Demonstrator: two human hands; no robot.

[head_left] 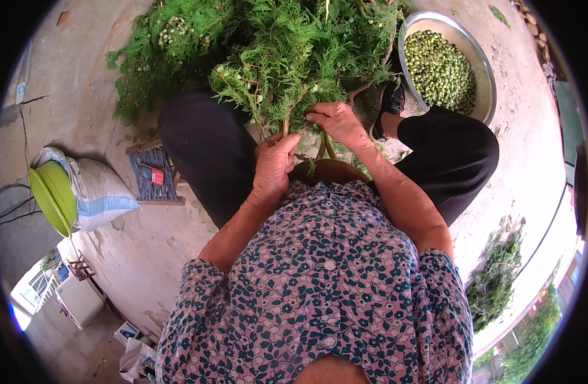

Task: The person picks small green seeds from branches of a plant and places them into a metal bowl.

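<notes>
My left hand (274, 163) is closed around the woody stem of a leafy evergreen branch (268, 83) with small pale green cones. My right hand (332, 121), just right of it and higher, has thumb and fingers pinched at what looks like a thin twig beside that branch. Below both hands, between my legs, sits a dark reddish rounded object (332, 171), partly hidden, with bits of greenery on it. A large heap of cut evergreen branches (159, 57) lies in front of me.
A metal basin (486, 86) of small green cones or fruits stands at front right. On my left are a low woven stool (140, 166), a lime-green basin (51, 195) and a white sack (102, 195). Loose greenery (492, 281) lies at right on the concrete floor (115, 256).
</notes>
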